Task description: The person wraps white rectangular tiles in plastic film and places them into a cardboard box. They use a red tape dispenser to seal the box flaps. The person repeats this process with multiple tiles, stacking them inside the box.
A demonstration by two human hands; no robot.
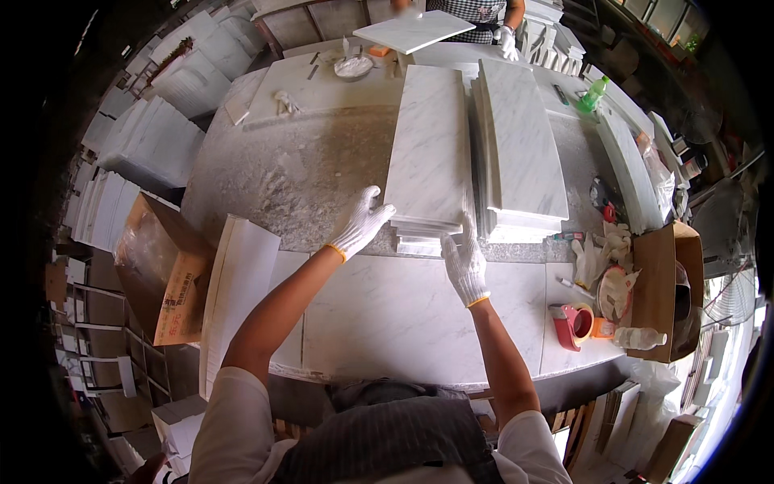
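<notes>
Stone-cutting workshop. Evidence: stacked white marble slabs (431, 153) on a dusty stone workbench (298, 173), more tile stacks (149, 145) along the left floor, tape dispenser (574, 325) at bench's right edge.

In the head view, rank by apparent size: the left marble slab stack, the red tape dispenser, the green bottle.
1. Left marble slab stack, touched by both gloved hands.
2. Red tape dispenser.
3. Green bottle, though it sits farther away, so its true size is unsure.

White knit gloves with yellow cuffs, white short sleeves, striped apron
</notes>
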